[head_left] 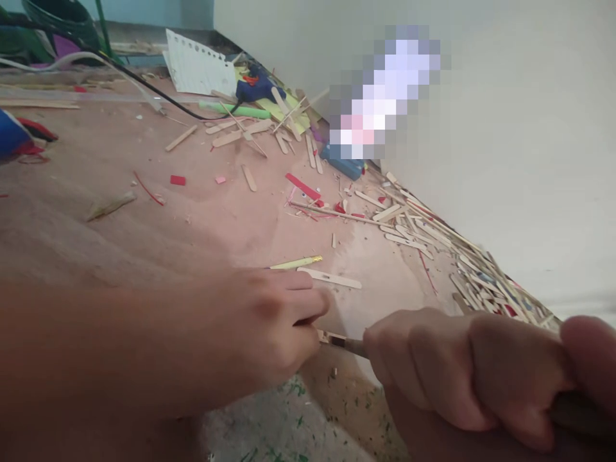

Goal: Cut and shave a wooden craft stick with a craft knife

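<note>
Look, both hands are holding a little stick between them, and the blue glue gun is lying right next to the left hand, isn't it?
Not quite. The head view shows the left hand and right hand holding the little stick between them, but the blue glue gun lies far off, at the back of the board by the wall, beside the white paper.

Two hands are at work, the left hand (pixel 269 321) and the right hand (pixel 452 366), sharing one small stick (pixel 332 338) between them. One glue gun (pixel 255 86) lies near the table's (pixel 96 192) far edge, beside one sheet of white paper (pixel 197 64) and one green rod (pixel 235 110). Loose craft sticks (pixel 399 224) along the wall-side edge are too many to count (dozens, heaped).
</note>
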`<action>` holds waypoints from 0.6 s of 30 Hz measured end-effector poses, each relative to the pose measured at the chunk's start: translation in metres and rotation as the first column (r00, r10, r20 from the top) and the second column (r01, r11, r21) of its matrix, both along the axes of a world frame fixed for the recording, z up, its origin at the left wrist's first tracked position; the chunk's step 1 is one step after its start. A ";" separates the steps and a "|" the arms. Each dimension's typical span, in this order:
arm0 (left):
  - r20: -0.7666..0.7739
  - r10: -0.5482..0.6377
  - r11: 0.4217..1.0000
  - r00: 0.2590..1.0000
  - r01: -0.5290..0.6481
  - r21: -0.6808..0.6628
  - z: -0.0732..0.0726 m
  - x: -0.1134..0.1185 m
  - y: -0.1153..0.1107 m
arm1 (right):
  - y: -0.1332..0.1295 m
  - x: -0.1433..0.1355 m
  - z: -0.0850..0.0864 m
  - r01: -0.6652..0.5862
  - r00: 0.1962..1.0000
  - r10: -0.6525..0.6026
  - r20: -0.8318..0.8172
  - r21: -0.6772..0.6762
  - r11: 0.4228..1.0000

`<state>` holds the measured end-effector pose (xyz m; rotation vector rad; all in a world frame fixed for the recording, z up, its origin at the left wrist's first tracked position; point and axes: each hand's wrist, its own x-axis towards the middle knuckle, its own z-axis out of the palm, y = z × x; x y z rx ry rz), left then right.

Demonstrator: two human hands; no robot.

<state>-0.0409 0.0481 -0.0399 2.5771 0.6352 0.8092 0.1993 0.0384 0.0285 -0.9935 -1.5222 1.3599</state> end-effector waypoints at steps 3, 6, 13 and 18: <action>0.016 -0.008 1.000 1.000 0.008 0.019 0.001 0.000 0.001 | -0.001 -0.004 -0.002 0.010 0.998 -0.016 -0.068 -0.090 0.996; 0.040 0.001 1.000 0.999 -0.002 0.005 0.001 0.000 0.000 | -0.001 -0.003 0.000 0.013 0.995 -0.031 -0.095 -0.184 0.983; 0.033 0.025 0.999 0.999 -0.024 -0.039 0.001 0.002 -0.004 | -0.004 0.014 -0.007 -0.047 0.995 0.036 -0.097 -0.108 0.993; -0.012 0.013 0.996 1.000 -0.013 -0.089 -0.001 0.001 -0.004 | -0.001 0.011 -0.016 -0.095 0.986 0.094 -0.135 0.002 0.995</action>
